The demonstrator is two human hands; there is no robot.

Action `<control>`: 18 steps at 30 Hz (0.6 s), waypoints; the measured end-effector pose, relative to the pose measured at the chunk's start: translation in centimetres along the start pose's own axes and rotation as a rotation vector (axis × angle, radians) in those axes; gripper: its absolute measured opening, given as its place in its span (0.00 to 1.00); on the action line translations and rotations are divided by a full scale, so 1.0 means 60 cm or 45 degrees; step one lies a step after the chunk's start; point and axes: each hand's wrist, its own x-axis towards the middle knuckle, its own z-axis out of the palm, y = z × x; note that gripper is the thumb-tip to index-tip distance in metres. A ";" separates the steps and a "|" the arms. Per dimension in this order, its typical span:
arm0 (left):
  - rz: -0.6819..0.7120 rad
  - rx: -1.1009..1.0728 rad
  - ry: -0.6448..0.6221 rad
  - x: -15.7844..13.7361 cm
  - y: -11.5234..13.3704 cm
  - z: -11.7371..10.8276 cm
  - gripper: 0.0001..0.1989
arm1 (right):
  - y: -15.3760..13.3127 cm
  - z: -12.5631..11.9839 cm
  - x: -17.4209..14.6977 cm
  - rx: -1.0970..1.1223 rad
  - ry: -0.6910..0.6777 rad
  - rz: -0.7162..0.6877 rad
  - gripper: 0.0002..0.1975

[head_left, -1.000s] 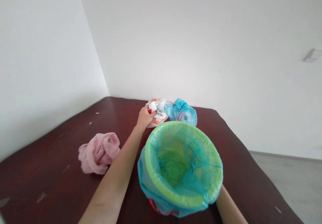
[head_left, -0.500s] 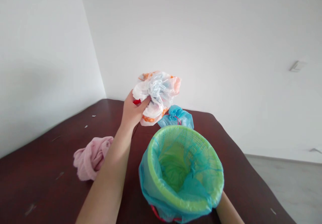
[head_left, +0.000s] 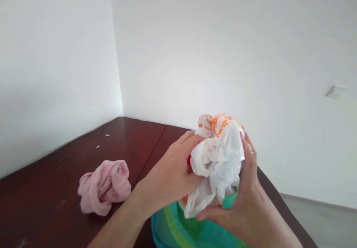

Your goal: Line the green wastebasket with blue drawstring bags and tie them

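A crumpled white plastic bag [head_left: 223,158] with orange print is squeezed between my two hands. My left hand [head_left: 178,166] grips its left side, and a bit of red shows by the fingers. Around the right side curls my right hand [head_left: 248,188], thumb underneath. Directly below is a green basket [head_left: 175,222] lined with a blue plastic bag [head_left: 158,225]; my hands and the white bag cover much of its opening. Only a sliver of another blue bag shows behind my left hand.
A bunched pink cloth [head_left: 104,186] lies on the dark red-brown table [head_left: 134,140], left of my left forearm. White walls [head_left: 167,54] meet at the table's far left corner. Small white scraps lie on the tabletop.
The white bag has come nearer and to the right, over the basket. My right hand has left the basket's side and taken hold of the bag too. The basket now sits lower in view.
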 end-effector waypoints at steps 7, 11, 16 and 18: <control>0.112 -0.057 -0.446 -0.001 0.024 0.011 0.12 | 0.028 0.004 0.000 -0.040 -0.148 -0.075 0.54; 0.048 0.136 -0.406 -0.027 0.035 -0.001 0.12 | 0.029 -0.010 0.002 0.120 -0.158 0.028 0.42; 0.012 0.379 -0.010 -0.040 0.029 -0.007 0.60 | 0.046 -0.013 0.018 0.019 -0.158 0.111 0.34; -0.043 0.365 -0.053 -0.036 0.019 -0.006 0.69 | 0.045 -0.013 0.019 -0.052 -0.283 0.058 0.27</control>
